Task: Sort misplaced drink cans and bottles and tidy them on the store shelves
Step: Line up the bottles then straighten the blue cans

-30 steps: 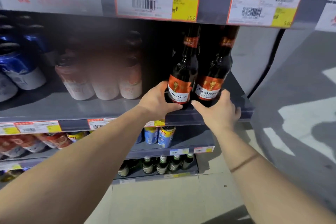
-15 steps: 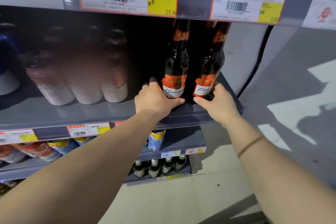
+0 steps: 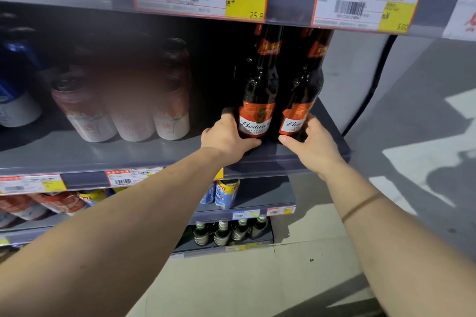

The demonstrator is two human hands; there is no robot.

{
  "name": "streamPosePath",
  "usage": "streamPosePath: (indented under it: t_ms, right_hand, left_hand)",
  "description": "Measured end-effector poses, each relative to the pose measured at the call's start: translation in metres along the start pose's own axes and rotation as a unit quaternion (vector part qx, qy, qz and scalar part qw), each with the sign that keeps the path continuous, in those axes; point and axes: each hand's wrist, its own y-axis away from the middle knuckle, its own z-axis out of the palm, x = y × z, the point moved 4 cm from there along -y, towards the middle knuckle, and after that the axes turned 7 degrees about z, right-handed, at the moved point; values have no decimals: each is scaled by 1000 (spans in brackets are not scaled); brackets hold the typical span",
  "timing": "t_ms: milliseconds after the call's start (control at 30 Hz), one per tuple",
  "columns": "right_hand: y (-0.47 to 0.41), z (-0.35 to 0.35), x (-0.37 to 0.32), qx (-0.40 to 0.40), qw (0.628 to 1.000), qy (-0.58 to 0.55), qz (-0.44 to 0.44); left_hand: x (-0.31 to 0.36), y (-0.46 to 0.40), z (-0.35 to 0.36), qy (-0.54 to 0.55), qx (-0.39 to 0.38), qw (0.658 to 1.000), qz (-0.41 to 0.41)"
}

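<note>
two budweiser bottles upright on shelf (image 3: pixel 154 154): left hand (image 3: pixel 226 136) fingers grip left bottle (image 3: pixel 257 100), right hand (image 3: pixel 313 145) fingers grip right bottle (image 3: pixel 300 103).

Both arms outstretched, hands (image 3: pixel 228 136) (image 3: pixel 313 145) curled.

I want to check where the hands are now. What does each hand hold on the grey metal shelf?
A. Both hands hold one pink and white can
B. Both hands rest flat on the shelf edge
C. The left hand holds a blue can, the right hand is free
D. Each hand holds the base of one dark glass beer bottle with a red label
D: the left hand grips the left dark glass beer bottle with a red label at its base, and the right hand grips the right one, both upright on the grey metal shelf.
</note>
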Motion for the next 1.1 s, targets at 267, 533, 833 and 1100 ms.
streamPosePath:
  t_ms: [267,533,833,1100]
  right_hand:
    - [84,24,-38,211,972,-102,-13]
    - [141,115,-173,26,989,9,-144]
    - [220,212,-306,-37,985,38,-163]
    - [226,275,-365,-44,992,-29,-115]
  left_hand:
    - [-10,44,-43,134,39,989,49]
    - [-84,107,-147,5,63,995,71]
    - [-222,161,-288,-136,142,979,57]
    - [-318,179,-372,81,286,950,-99]
